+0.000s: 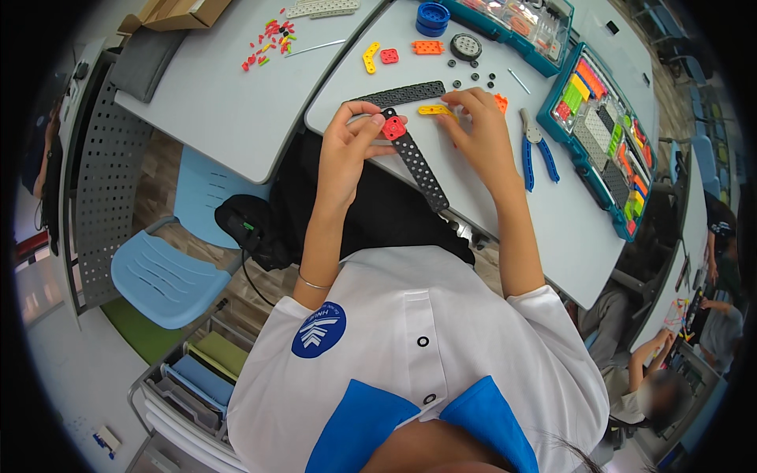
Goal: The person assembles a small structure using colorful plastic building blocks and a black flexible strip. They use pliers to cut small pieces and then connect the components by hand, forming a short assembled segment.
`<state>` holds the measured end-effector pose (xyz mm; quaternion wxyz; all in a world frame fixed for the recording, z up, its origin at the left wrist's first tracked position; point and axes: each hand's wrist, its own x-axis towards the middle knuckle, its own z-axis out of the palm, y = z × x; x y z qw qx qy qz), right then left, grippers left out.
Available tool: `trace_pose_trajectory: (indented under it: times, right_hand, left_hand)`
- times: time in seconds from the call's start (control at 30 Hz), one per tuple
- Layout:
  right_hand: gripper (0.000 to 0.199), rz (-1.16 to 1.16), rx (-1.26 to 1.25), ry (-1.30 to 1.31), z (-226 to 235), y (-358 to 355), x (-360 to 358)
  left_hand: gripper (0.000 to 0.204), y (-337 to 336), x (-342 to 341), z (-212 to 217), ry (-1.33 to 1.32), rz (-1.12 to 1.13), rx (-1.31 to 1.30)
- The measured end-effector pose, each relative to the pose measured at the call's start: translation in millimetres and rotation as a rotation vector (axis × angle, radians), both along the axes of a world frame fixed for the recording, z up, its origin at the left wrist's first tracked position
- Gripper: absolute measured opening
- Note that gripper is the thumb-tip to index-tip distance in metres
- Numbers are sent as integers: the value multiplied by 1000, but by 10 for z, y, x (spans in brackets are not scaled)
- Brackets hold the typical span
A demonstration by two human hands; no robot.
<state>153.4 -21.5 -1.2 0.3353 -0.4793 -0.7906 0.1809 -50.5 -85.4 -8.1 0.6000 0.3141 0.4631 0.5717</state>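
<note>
My left hand (pixel 345 146) pinches the upper end of a long black perforated beam (pixel 422 169), where a red square connector plate (pixel 393 128) sits on it. The beam slants down to the right, over the table's near edge. My right hand (pixel 481 130) has its fingertips closed around the right end of a short yellow beam (pixel 432 109). Behind both hands a second black perforated beam (pixel 406 94) lies on the table. An orange piece (pixel 501 102) shows partly beside my right hand.
Blue-handled pliers (pixel 532 150) lie right of my right hand. Beyond them stands a teal parts case (pixel 607 130). Farther back are a yellow angled beam (pixel 370 57), a wheel (pixel 465 46), blue rims (pixel 432 19) and small black parts. Red and green pegs (pixel 268 41) lie scattered on the left table.
</note>
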Motion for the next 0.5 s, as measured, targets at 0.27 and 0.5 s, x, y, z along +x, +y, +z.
trace_pose_trajectory:
  times: [0.27, 0.5]
  right_hand:
    - [30, 281, -501, 208, 229, -205, -155]
    - [33, 318, -472, 282, 255, -134, -130]
  left_hand:
    - [20, 12, 136, 3, -69, 103, 171]
    - [40, 64, 154, 32, -29, 120, 249]
